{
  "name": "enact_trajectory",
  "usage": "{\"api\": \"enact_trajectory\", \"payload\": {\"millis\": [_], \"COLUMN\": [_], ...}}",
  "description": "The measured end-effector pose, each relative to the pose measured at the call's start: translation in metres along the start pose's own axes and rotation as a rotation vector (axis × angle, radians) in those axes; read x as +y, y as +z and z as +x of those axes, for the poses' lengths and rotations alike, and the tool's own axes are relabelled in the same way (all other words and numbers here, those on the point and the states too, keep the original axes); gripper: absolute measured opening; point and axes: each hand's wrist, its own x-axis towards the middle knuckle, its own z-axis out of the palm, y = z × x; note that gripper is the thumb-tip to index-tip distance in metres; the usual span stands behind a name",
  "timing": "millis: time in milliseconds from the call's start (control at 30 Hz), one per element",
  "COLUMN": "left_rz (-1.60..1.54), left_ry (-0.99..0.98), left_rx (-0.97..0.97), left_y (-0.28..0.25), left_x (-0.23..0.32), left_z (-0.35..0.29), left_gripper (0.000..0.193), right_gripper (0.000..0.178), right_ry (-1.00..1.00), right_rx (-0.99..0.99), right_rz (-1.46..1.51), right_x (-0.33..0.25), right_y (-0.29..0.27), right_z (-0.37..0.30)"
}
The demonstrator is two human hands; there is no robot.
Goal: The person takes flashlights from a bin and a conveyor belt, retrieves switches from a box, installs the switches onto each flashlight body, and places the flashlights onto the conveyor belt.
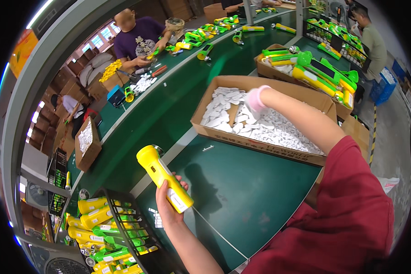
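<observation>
My left hand is wrapped round the body of a yellow flashlight, held above the green work surface with its wide head tilted up to the left. A pale label shows near its lower end. My right hand, in a whitish glove with a pink cuff, reaches into an open cardboard box. Inside lie flat white plastic pieces on the left and many small white parts on the right. Blur and the glove hide my right fingers. A small white part rests on the green surface.
A black basket of yellow and green flashlights stands at lower left. More flashlights fill a box at the right. Beyond the green conveyor belt, a person in a purple shirt handles a flashlight. Small white pieces lie near the basket.
</observation>
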Motion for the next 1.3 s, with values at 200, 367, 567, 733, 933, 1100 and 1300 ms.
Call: {"api": "enact_trajectory", "payload": {"millis": [200, 367, 567, 733, 933, 1100, 1300], "left_rz": [0.064, 0.146, 0.142, 0.117, 0.108, 0.13, 0.007], "left_ry": [-0.005, -0.031, -0.02, -0.046, -0.045, -0.026, -0.057], "left_rx": [-0.003, -0.042, 0.004, -0.017, -0.037, -0.041, -0.077], "left_y": [0.028, 0.035, 0.024, 0.004, -0.02, -0.029, -0.037], "left_x": [-0.009, -0.02, -0.032, -0.044, -0.057, -0.058, -0.059], "left_z": [-0.008, -0.013, -0.01, -0.009, 0.007, 0.017, 0.02], "left_gripper": [0.036, 0.039, 0.038, 0.032, 0.033, 0.034, 0.035], "right_gripper": [0.045, 0.028, 0.018, 0.017, 0.021, 0.015, 0.015], "right_ry": [-0.086, 0.158, 0.133, 0.183, 0.235, 0.072, 0.172], "right_rx": [0.406, 0.423, 0.504, 0.573, 0.737, 0.851, 0.831], "right_rz": [0.321, 0.219, 0.303, 0.437, 0.491, 0.786, 0.657], "right_x": [0.019, 0.039, 0.041, 0.043, 0.037, -0.014, -0.022], "right_y": [0.07, 0.088, 0.091, 0.085, 0.08, 0.041, 0.048], "right_z": [-0.057, -0.077, -0.076, -0.085, -0.089, -0.114, -0.083]}}
